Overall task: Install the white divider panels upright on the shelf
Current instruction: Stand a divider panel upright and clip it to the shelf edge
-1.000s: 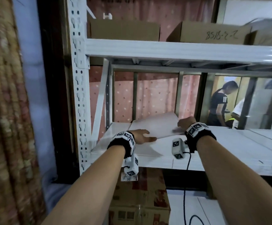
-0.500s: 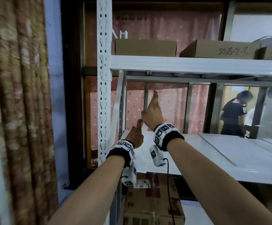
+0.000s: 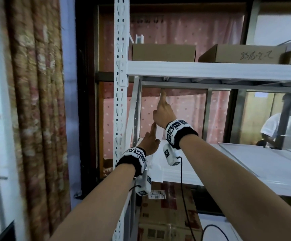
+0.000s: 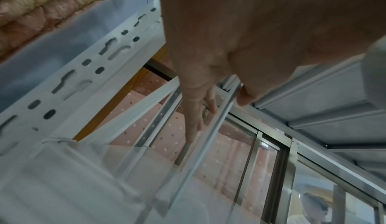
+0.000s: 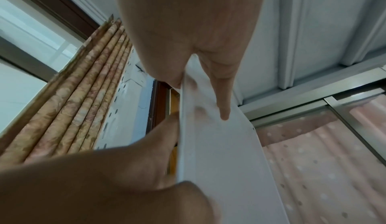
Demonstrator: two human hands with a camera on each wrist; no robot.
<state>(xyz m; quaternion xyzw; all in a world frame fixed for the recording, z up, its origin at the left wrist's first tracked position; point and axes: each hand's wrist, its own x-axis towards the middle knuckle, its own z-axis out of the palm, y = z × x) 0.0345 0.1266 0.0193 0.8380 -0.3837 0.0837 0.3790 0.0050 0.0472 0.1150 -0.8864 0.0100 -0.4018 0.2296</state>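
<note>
A white divider panel [image 3: 159, 134] stands upright and edge-on at the left end of the white shelf [image 3: 210, 174]. My right hand [image 3: 163, 110] holds its upper part, with the thumb on the left face and straight fingers [image 5: 221, 95] on the right face of the panel [image 5: 219, 153]. The fingertips reach up near the underside of the upper shelf [image 3: 210, 70]. My left hand [image 3: 150, 141] pinches the panel lower down. In the left wrist view its fingers [image 4: 194, 122] lie along the left face and its thumb on the right of the panel edge [image 4: 208, 136].
More white panels [image 3: 263, 159] lie flat on the shelf to the right. The perforated upright post [image 3: 121, 84] and a diagonal brace stand just left of the hands. Cardboard boxes [image 3: 163, 53] sit above, another box [image 3: 169, 214] below. A curtain [image 3: 37, 101] hangs at left. People [image 3: 271, 131] stand behind.
The panel went from lying flat on the shelf to standing upright at the left end. Both hands moved left with it, and the right hand has climbed higher along it.
</note>
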